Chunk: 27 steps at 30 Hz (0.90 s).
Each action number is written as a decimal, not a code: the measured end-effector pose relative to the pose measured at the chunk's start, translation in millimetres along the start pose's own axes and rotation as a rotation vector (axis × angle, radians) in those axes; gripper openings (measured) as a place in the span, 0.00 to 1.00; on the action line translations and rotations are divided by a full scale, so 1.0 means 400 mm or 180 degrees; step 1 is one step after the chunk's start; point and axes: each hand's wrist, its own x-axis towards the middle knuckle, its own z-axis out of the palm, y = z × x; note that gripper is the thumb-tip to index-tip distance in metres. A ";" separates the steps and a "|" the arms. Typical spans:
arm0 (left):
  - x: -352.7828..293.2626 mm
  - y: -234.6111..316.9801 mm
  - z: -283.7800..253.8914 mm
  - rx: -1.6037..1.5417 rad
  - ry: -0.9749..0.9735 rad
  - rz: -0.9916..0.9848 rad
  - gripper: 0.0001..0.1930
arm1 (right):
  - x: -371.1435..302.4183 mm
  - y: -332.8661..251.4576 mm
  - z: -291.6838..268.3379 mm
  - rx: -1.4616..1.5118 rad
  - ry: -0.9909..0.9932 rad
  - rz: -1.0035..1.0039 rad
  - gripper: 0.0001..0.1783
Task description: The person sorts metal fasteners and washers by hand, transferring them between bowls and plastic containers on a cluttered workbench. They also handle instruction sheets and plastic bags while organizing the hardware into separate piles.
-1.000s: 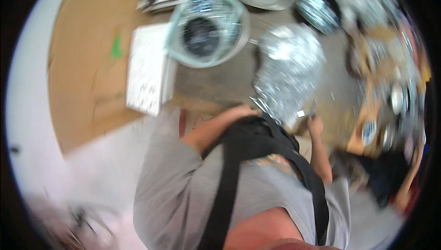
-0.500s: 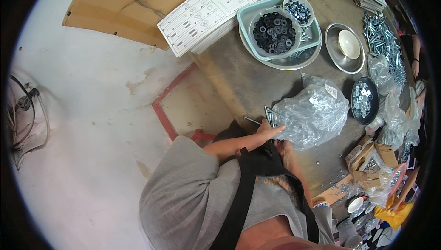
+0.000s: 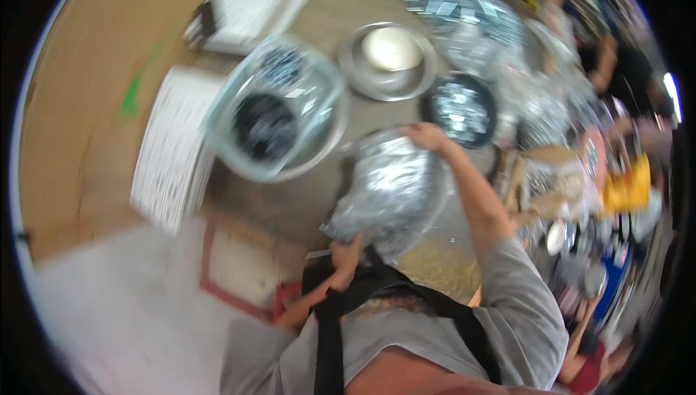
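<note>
A bulging clear plastic bag (image 3: pixel 391 177) lies on the table in front of me, its contents blurred. My right hand (image 3: pixel 426 136) reaches over to the bag's far right corner, with its fingers closed on the plastic. At the bag's near left edge is my left hand (image 3: pixel 346 256), low and close to my body. Its fingers look curled, but motion blur hides what is in them. A thin pale strip (image 3: pixel 317 254) shows just left of that hand. Past my right hand sits a black bowl (image 3: pixel 460 110) of small shiny metal pieces.
A light-blue tub (image 3: pixel 225 159) holds containers of black washers and small hardware. Beyond are a steel bowl (image 3: pixel 348 68) with a white bowl (image 3: pixel 391 49) in it, and piled bolts (image 3: pixel 464 0). Paper stacks (image 3: pixel 174 148) stand left. Boxes (image 3: pixel 544 170) and other people are at right.
My view has swung to the right and blurred. My right hand has moved from near my waist to the bag's far corner. My left hand stays by the bag's near edge.
</note>
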 end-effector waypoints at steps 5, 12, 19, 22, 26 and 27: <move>0.029 0.004 0.032 -0.0034 0.0042 0.0167 0.33 | 0.050 0.012 -0.005 -0.0191 -0.0543 0.0035 0.46; 0.113 -0.011 0.042 -0.0991 -0.0652 0.0679 0.29 | -0.035 0.023 0.004 -0.0135 0.0005 0.0446 0.42; 0.189 0.162 0.022 0.0377 -0.0383 0.0892 0.34 | -0.199 0.138 0.093 0.0235 0.1236 0.1253 0.34; 0.236 0.297 0.048 0.1209 -0.0770 0.1188 0.37 | -0.279 0.235 0.175 0.0680 0.1723 0.1653 0.36; 0.280 0.456 0.169 0.2169 -0.1396 0.1908 0.37 | -0.437 0.313 0.365 0.1627 0.2437 0.2285 0.38; 0.284 0.477 0.199 0.2389 -0.1531 0.2108 0.37 | -0.481 0.306 0.420 0.2053 0.2701 0.2376 0.38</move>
